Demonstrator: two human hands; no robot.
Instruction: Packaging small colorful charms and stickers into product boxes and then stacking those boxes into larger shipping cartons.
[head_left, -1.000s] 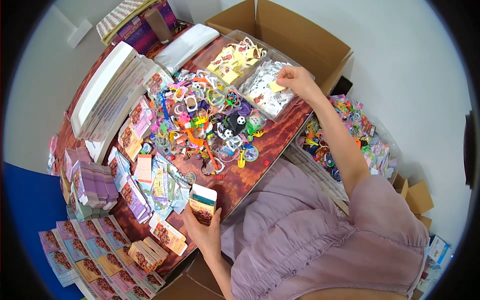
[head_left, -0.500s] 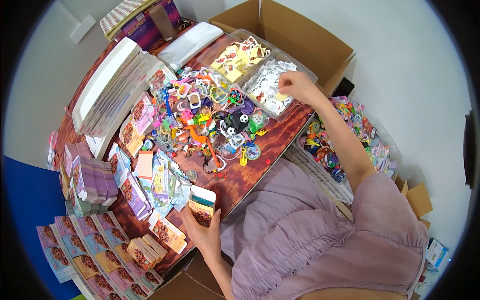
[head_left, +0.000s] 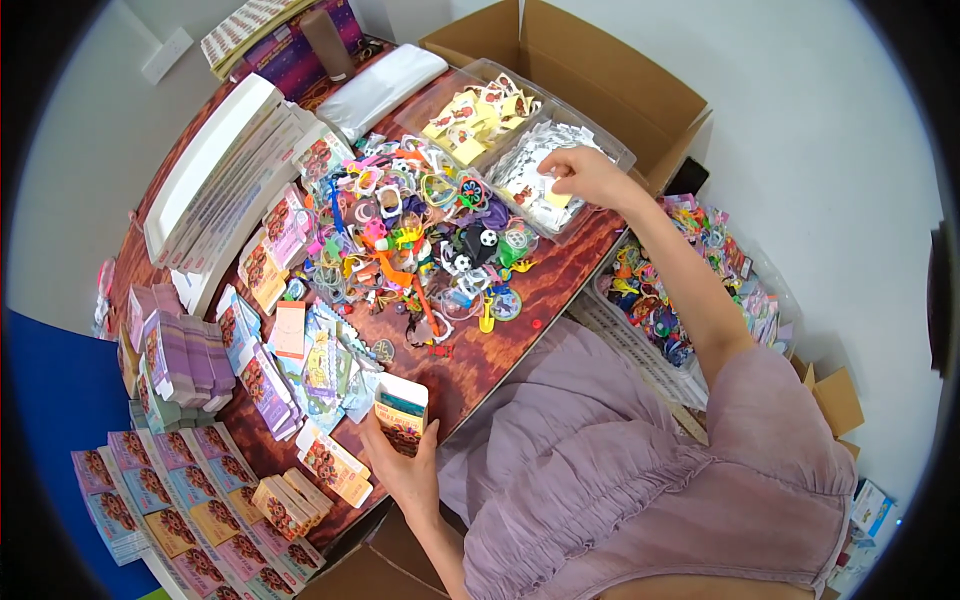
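Right hand (head_left: 590,178) has shifted left over the slip tray (head_left: 556,237); grip on yellow card (head_left: 558,199) unclear. Left hand (head_left: 408,475) clamps box (head_left: 401,432), still open, by worktop's (head_left: 470,372) front edge.

garment (head_left: 720,530): mauve, crinkly, w/ gathered seam (head_left: 650,482) | R slv (head_left: 785,415): short, same clr | L hand (head_left: 406,462), R hand (head_left: 590,177): bare

Head-mounted fisheye, left of a pair, faces steeply down at close range over the wearer's mauve dress (head_left: 600,490), left hand (head_left: 404,458), right hand (head_left: 590,178) and red-brown tabletop (head_left: 485,372); straight edges bow outward.
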